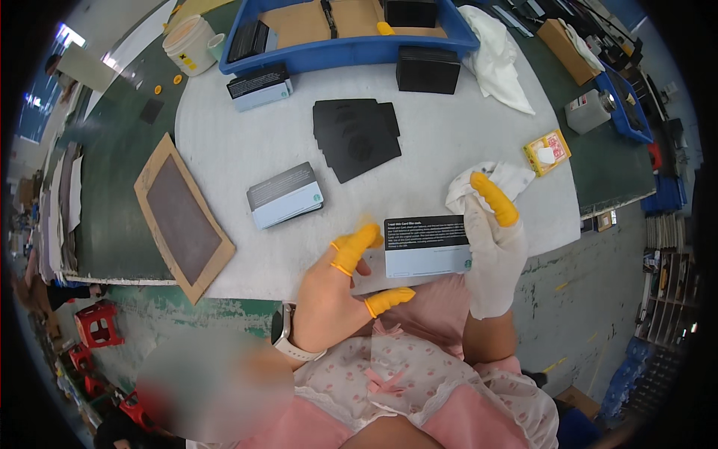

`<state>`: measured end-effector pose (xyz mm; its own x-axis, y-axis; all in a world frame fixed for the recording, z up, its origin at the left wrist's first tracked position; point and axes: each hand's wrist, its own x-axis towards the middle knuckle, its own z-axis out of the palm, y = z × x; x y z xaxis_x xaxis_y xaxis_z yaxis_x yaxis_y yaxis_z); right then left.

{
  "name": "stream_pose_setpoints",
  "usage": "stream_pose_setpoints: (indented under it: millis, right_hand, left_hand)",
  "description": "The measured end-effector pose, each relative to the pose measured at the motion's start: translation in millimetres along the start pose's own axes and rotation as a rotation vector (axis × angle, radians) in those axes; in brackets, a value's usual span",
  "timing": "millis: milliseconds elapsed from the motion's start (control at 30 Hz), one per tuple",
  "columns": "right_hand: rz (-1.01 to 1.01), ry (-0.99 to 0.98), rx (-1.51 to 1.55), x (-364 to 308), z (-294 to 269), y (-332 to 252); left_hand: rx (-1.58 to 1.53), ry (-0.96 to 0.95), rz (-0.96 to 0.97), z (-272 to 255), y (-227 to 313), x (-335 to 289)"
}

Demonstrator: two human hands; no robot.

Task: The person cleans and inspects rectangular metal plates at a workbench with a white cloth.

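A card (426,258), black on its upper part and pale blue below, is held face up over the table's near edge. My right hand (495,258), in a white glove or cloth covering with a yellow finger cot, closes on the card's right end; a white patterned cloth (460,191) bunches beside it. My left hand (333,292) has yellow finger cots and is open, its fingers apart at the card's left edge. Left of the card lies a stack of similar cards (288,196). Farther back, black cards (355,142) overlap in a fan.
A blue tray (351,56) stands at the back, with a card stack (259,88) and a black stack (428,71) before it. A framed screen (187,217) lies left. A white tub (190,45), white cloth (499,63), yellow box (547,152) and metal can (590,112) surround the work area.
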<state>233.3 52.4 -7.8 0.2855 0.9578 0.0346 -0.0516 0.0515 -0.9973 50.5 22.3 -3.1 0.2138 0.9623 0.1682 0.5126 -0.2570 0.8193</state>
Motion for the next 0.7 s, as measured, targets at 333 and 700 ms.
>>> stream_pose_setpoints:
  millis: [333, 700]
  right_hand:
    - [-0.016, 0.263, -0.199, -8.4, 14.9, -17.2]
    - [-0.66, -0.394, -0.505, -26.0, 22.1, -8.1]
  left_hand:
    - [-0.574, -0.426, -0.337, 16.7, 0.5, -7.1]
    - [-1.002, -0.107, -0.119, 14.0, 1.8, -13.8]
